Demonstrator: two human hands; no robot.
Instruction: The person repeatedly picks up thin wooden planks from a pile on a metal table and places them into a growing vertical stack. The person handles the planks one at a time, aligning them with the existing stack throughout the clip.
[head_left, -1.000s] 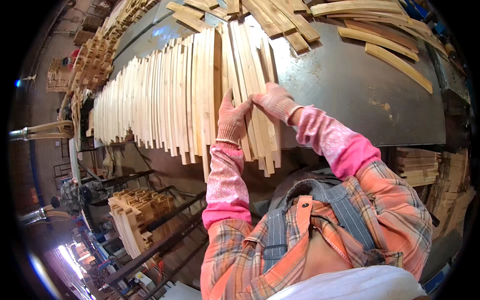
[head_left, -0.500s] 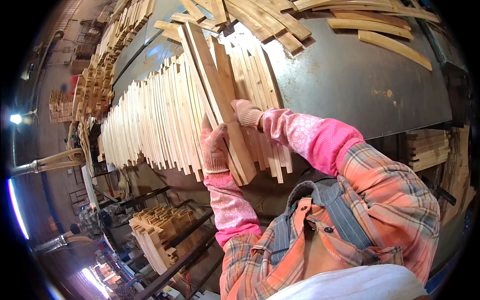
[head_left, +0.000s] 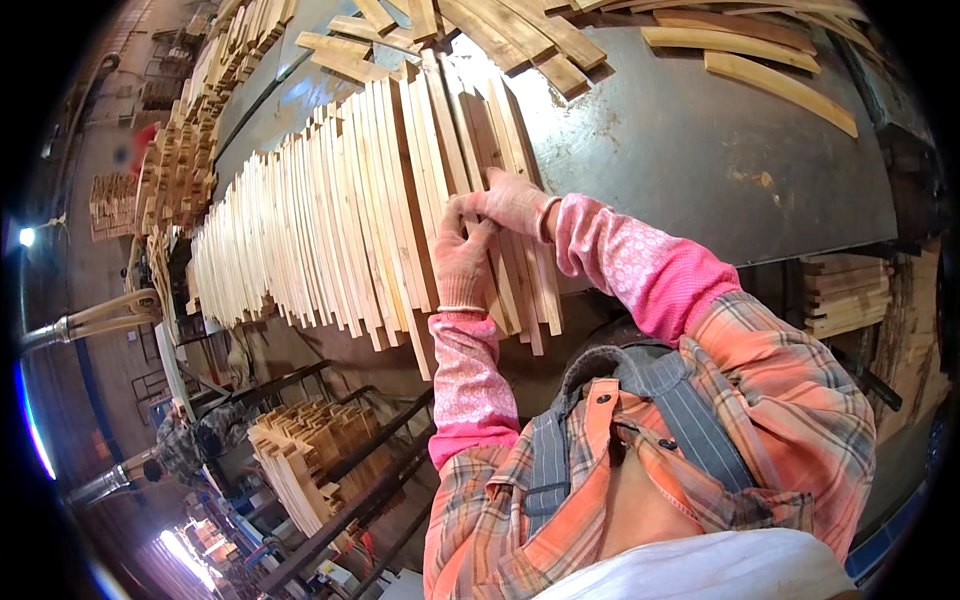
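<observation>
A long row of pale wooden strips (head_left: 340, 215) lies side by side on the metal table, their near ends uneven. At the right end of the row, my left hand (head_left: 464, 255), in a light knit glove, has its fingers and thumb curled round a wooden strip (head_left: 447, 130). Close against it, my right hand (head_left: 512, 203), gloved alike, is closed over the strips there, its fingertips partly hidden. A narrow dark gap shows between strips just beyond my hands. Several strips (head_left: 520, 150) lie to the right, partly under my right hand.
Loose wooden pieces (head_left: 500, 35) lie scattered along the table's far side, with curved ones (head_left: 780, 92) at the far right. The bare metal tabletop (head_left: 690, 160) stretches to the right. Stacked wood (head_left: 320, 450) stands below left beside dark rails (head_left: 360, 500); another stack (head_left: 845, 295) sits under the table's right side.
The thick wooden pieces I held raised and slanted now lie down in the row. Both hands have come together over the strips, my left moving up and right.
</observation>
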